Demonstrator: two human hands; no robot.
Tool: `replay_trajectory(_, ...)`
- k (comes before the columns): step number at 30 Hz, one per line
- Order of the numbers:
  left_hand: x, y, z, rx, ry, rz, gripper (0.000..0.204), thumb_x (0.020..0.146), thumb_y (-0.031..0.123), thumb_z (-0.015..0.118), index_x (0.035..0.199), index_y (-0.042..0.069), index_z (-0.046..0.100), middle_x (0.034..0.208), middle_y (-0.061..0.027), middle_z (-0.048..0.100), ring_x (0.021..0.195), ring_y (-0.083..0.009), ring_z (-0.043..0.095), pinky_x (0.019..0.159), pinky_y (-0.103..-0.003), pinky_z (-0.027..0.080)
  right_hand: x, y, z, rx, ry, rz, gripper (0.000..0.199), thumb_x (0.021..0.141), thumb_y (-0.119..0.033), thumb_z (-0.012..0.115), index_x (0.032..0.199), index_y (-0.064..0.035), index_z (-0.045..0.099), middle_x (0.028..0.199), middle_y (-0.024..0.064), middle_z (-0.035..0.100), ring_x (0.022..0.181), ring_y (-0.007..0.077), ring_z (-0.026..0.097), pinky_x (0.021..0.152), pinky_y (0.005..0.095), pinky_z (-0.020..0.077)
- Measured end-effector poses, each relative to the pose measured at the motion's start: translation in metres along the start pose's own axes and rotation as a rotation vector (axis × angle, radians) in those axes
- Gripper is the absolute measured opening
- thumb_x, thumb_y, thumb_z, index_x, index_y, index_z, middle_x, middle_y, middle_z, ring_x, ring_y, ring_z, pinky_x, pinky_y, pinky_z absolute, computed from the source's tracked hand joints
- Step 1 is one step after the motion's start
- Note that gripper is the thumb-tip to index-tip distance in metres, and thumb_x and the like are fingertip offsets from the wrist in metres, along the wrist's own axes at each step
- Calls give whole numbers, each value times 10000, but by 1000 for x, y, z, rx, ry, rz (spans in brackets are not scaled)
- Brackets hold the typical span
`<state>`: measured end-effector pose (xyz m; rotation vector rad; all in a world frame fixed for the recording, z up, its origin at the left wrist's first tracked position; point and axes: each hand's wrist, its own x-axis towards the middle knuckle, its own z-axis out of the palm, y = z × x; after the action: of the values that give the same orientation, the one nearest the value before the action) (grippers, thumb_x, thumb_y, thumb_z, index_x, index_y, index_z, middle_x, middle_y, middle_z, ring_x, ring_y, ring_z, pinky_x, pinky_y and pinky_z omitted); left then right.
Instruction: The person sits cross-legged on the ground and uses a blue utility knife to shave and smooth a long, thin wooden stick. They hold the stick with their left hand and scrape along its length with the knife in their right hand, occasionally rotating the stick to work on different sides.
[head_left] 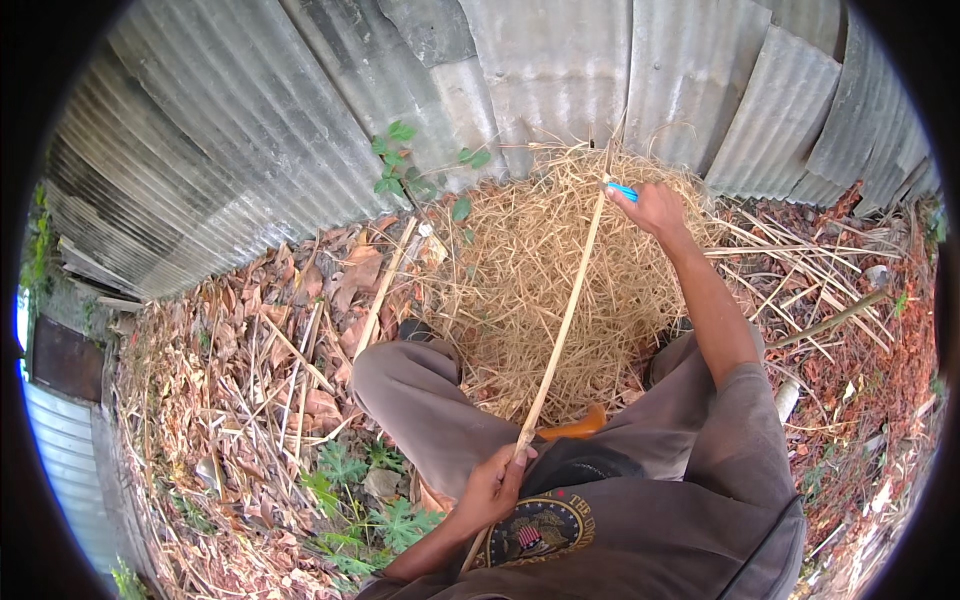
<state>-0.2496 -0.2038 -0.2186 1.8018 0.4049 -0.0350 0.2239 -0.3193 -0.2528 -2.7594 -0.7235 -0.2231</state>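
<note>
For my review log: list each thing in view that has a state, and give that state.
Left hand: closed around the pale strip
Right hand: closed on the blue tool
Pale strip: long, unbent
Blue tool: gripped, near the strip's far end
Shavings: loosely heaped
Corrugated sheets: upright, overlapping

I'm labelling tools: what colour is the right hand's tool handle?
Bright blue; the tool handle shows in the head view.

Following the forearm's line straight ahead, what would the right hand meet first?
The right hand would probably meet the grey corrugated metal wall, beyond the loose tan straw pile; the hand's height above the straw is hard to judge, so it might brush that first.
</note>
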Motion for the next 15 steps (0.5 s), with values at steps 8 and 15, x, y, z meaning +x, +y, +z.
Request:
replay_trajectory(8, 8, 9, -28, 301, 187, -33, 197, 974, 125, 504, 1109, 26, 609, 588, -126, 487, 514, -112, 473, 512, -311, 418, -6, -5, -33, 16, 71, 148, 853, 807, -813, 366, 670, -30, 677, 589, 159, 616, 590, 332, 636, 577, 463, 495)
replay_trajectory(15, 59, -3, -13, 186, 312, 197, 269, 961, 95, 519, 1192, -29, 580, 597, -114, 476, 551, -81, 422, 510, -287, 401, -93, -102, -29, 267, -246, -345, 833, 784, -840, 383, 572, -74, 634, 452, 100, 513, 477, 285, 579, 479, 425, 455)
